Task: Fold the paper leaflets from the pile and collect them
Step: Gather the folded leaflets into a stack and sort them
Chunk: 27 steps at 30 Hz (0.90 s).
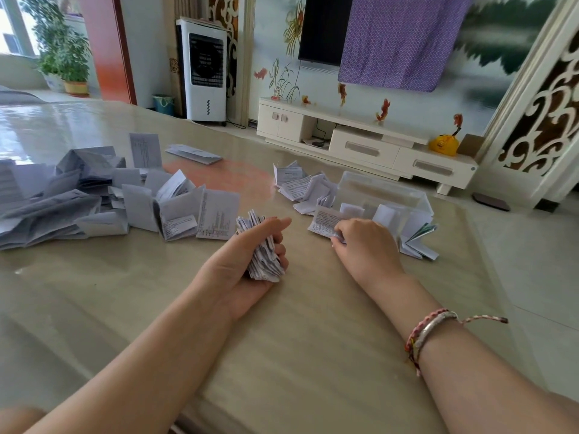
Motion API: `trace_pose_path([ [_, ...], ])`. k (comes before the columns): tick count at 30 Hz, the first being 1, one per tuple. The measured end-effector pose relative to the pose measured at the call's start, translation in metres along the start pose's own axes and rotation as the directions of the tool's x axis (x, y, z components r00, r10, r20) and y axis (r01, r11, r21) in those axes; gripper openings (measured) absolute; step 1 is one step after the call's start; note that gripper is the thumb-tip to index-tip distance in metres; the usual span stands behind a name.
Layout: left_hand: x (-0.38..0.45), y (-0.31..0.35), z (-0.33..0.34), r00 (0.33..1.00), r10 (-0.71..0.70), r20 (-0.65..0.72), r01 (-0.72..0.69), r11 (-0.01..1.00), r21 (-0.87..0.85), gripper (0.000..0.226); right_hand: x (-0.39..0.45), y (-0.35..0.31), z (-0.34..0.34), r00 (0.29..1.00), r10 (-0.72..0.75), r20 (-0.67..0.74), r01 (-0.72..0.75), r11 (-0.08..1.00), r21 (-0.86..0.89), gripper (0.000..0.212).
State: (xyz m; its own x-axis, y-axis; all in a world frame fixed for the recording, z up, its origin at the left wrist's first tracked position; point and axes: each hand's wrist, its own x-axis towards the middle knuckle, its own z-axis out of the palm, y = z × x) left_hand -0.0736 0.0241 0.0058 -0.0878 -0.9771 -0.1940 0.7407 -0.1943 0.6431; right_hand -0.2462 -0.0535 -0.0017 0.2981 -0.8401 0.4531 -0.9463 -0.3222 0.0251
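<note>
We list one bundle of folded leaflets (264, 250) cupped in our left hand (250, 261), fingers curled round it, with the loose pile (78, 198) of unfolded sheets well apart at the table's (282, 339) left. Our right hand (365, 242) pinches a single folded leaflet (324, 222) lying just beside the clear plastic box (385, 195), among other folded ones (300, 186). To do the collecting well, we judge it best to lift that leaflet by its creased edge and seat it squarely against the bundle so nothing fans out.
</note>
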Motion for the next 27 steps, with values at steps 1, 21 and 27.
trace_pose_path([
  [1,0.0,0.0,0.001,1.0,0.002,0.003,-0.002,1.0,-0.005,0.038,-0.001,0.0,-0.001,1.0,-0.001,-0.019,0.001,1.0,-0.012,0.019],
  [21,-0.009,0.0,0.006,0.948,-0.023,0.317,-0.018,0.992,0.124,0.044,-0.025,-0.018,-0.044,0.896,0.174,0.409,-0.441,0.224,0.869,0.022],
  [27,-0.013,0.002,0.008,0.966,0.007,0.258,-0.024,0.998,0.063,0.036,-0.026,-0.011,-0.051,0.976,0.128,0.178,-0.212,0.351,0.912,0.009],
])
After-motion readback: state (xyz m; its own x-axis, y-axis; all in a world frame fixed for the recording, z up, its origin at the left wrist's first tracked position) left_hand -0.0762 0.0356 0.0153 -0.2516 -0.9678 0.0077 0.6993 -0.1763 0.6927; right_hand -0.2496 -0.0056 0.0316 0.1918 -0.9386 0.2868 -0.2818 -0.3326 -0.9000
